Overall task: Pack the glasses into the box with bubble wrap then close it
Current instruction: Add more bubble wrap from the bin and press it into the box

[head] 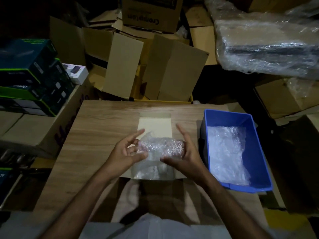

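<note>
Both hands hold a glass wrapped in bubble wrap [159,146] just above the open box [155,125], which sits near the middle of the bench [96,121], its far flap lying flat toward the bench's far edge. The left hand [126,150] has its grip closed on the bundle's left end, thumb underneath and fingers curled at the side; the right hand [185,152] cups the right end, thumb pressing from below while the fingers stand fairly straight behind. Loose wrap already shows in the box's near part. To do this step well, I would keep the wrap's free end tucked under so it cannot unroll, lower the bundle level into the box, and seat it snugly against the padding. A blue bin [248,121] with more bubble wrap stands at the bench's right edge.
</note>
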Demonstrator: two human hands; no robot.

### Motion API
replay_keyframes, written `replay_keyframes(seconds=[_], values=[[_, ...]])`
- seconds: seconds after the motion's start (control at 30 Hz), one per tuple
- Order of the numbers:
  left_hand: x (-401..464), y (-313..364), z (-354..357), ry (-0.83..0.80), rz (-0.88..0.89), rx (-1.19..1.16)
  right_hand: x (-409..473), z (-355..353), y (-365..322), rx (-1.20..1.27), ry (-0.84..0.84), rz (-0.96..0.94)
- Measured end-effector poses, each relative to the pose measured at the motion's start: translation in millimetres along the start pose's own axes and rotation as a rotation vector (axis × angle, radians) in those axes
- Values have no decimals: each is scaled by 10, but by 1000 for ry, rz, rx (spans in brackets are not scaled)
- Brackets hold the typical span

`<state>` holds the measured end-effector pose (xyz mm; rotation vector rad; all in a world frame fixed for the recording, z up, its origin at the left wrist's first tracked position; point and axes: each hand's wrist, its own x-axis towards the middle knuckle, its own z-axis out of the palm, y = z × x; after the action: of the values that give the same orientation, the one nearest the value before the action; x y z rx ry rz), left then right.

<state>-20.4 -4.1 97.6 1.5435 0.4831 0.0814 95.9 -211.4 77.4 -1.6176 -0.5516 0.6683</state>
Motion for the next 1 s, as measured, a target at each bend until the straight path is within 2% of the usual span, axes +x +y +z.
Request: replay_keyframes(seconds=[0.03, 0.1, 0.17, 0.23, 0.3, 0.4, 0.47, 0.57, 0.73, 0.9, 1.0], values=[[-1, 1, -7, -32, -9, 67, -1, -1, 15, -73, -39, -7], [12, -16, 9, -20, 13, 341, 5, 2, 59, -286, -24, -44], [24, -22, 21, 22, 126, 590, 53, -1, 91, -474, -12, -78], [21, -24, -15, -16, 229, 673, 67, -26, 38, -472, -52, -90], [0, -2, -61, -89, 207, 575, 69, -87, -45, -375, -47, -63], [-36, 20, -2, -110, 59, 193, 13, -142, -108, 38, -70, 167], [-58, -14, 90, -137, -41, 30, 11, -116, -31, 153, -64, 193], [-59, -131, 107, -127, -55, -9, -8, -60, 47, 161, 20, 172], [-57, -282, 53, -43, -78, 0, -74, 4, 197, 285, -43, 214], [-49, -428, -48, -11, -170, -100, -101, -1, 194, 355, -114, 226], [-82, -415, -33, 17, -119, -49, -90, 20, 216, 283, -93, 181]])
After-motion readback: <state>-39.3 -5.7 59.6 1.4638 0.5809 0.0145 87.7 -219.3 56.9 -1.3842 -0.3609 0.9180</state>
